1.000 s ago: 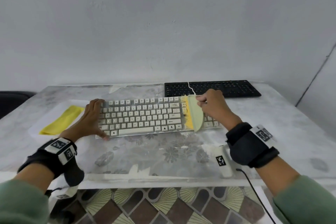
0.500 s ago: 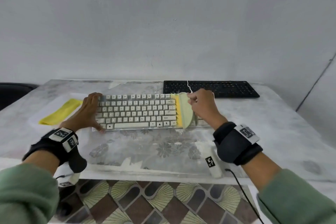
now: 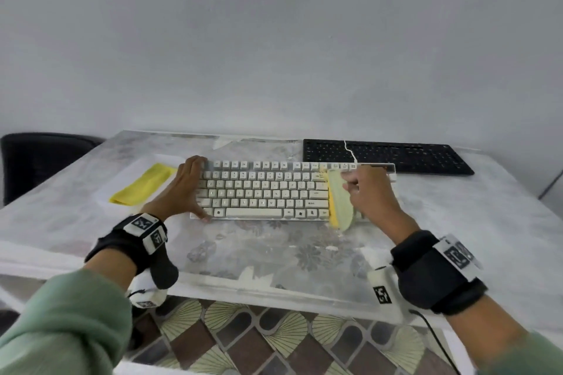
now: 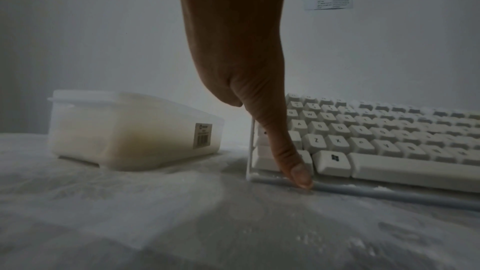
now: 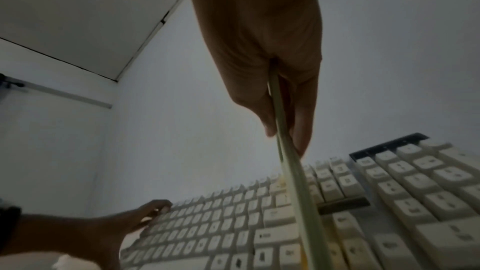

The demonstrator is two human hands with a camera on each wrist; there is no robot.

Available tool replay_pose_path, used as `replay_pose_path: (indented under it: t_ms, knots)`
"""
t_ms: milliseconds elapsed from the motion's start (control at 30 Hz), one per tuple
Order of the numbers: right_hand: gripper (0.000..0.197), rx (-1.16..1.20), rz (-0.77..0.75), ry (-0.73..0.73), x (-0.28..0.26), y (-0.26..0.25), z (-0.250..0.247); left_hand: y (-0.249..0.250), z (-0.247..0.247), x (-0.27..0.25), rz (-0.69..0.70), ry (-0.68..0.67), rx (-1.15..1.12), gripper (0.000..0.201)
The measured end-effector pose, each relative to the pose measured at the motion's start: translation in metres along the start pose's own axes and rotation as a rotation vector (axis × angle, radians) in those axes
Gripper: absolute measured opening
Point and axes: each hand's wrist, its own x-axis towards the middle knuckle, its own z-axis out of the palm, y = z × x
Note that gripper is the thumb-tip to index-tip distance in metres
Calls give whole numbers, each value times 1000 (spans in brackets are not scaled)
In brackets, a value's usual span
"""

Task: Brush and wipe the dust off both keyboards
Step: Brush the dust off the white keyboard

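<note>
A white keyboard [image 3: 262,192] lies mid-table, with a black keyboard [image 3: 387,155] behind it to the right. My left hand [image 3: 182,189] grips the white keyboard's left end, the thumb [image 4: 296,169] pressing on its front-left corner. My right hand [image 3: 371,192] pinches a flat pale-green brush [image 3: 339,201] with yellow bristles. The brush stands edge-down across the rows just right of the Enter key, its lower end past the keyboard's front edge. Seen from the right wrist, the brush [image 5: 293,182] is edge-on between thumb and fingers.
A yellow cloth [image 3: 143,184] lies on a translucent white lidded box [image 4: 130,130] left of the white keyboard. A white cord [image 3: 350,151] crosses the black keyboard. A dark chair [image 3: 39,161] stands at the far left. White dust specks lie on the tabletop [image 3: 274,253].
The right hand has drawn the brush a little toward the keyboard's front edge, staying in the same column. The left hand keeps its hold on the left end.
</note>
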Motion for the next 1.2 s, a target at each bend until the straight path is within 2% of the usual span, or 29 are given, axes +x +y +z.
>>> replay_pose_path:
  t_ms: [67,100,233,267,467,633,667,767,800,967,1100,1133,1200]
  knots:
    - [23,4,26,-58,4,-3,-12,-1,0,0,24,26,-17,122]
    - [25,28,51,-42,8,-7,-20,-1,0,-1,35,47,-11,123]
    - [30,97,48,212,27,-29,-35,-5,5,0,48,77,-10,120]
    - [31,100,48,236,29,-35,-31,-6,6,0,45,75,-13,120]
    - [28,55,105,117,9,-35,11,-12,7,2,0,21,-13,125]
    - [33,153,183,-3,6,-33,-1,-10,6,4,-10,6,-34,129]
    - [32,181,195,29,9,-35,-8,-9,6,3,-8,12,-45,130]
    - [32,237,201,268,17,-41,-16,-6,5,0,10,44,-73,130]
    - [32,239,207,308,15,-45,-12,-4,5,-1,5,53,-84,128]
    - [31,202,230,236,-15,-62,39,-2,3,0,-25,26,-109,135]
    - [30,225,308,114,-33,-56,38,-1,3,0,-27,27,-114,138]
    - [27,230,300,122,-30,-56,32,0,3,-1,-20,23,-111,138]
    - [24,257,265,226,-17,-58,16,3,1,-1,-16,18,-114,138]
